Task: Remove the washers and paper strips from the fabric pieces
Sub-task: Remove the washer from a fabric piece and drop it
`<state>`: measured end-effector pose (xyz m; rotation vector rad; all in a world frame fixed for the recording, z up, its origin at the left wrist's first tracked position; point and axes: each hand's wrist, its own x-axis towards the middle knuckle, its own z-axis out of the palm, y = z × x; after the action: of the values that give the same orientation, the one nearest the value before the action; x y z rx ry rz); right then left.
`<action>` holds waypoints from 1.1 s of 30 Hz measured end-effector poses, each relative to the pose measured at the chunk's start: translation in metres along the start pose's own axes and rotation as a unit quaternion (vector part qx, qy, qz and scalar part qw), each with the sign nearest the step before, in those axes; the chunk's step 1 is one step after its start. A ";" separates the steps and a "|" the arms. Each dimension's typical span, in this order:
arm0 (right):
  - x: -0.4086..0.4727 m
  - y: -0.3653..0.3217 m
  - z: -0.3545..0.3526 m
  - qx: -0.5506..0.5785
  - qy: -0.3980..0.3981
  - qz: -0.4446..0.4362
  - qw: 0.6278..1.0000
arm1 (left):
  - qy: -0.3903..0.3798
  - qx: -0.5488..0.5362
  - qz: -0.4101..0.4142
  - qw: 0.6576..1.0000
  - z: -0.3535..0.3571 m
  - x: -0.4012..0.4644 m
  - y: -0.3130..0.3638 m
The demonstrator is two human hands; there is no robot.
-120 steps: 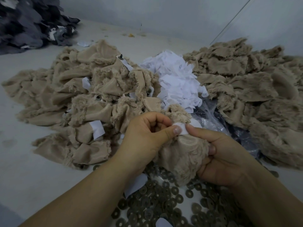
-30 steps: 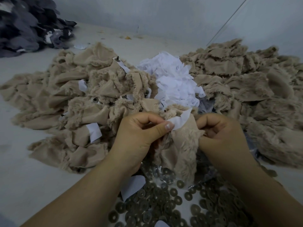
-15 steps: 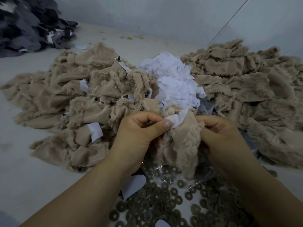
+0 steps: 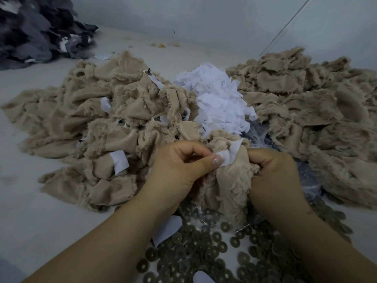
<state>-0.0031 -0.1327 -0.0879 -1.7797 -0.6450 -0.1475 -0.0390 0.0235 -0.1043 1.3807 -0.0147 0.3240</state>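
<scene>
Left hand (image 4: 179,168) pinching a white paper strip (image 4: 229,155) on a tan fabric piece (image 4: 228,186) at frame center, right hand (image 4: 273,176) fingers curled gripping that fabric, clear plastic bag (image 4: 257,133) behind, loose washers (image 4: 204,248) spread along the bottom.

One head-worn wide-angle view only. Scene is looked at forward and down, from close above the near edge of the pale surface (image 4: 30,211); far edge and wall (image 4: 204,21) are taken in at top.
</scene>
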 end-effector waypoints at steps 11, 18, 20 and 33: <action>0.001 0.012 -0.004 -0.012 -0.003 0.029 0.999 | -0.017 0.045 0.019 0.999 0.001 -0.001 -0.004; -0.001 0.007 -0.002 0.004 0.004 -0.013 1.000 | -0.001 0.065 0.033 0.997 0.002 -0.001 -0.004; -0.001 0.008 -0.002 0.017 0.005 -0.021 1.000 | 0.004 0.063 0.034 0.997 0.001 -0.001 -0.005; 0.001 0.012 -0.005 0.029 -0.024 0.023 0.999 | 0.018 0.053 0.025 0.998 0.000 -0.002 -0.007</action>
<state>0.0046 -0.1393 -0.0962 -1.7443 -0.6349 -0.0544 -0.0390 0.0218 -0.1112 1.4815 -0.0021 0.3962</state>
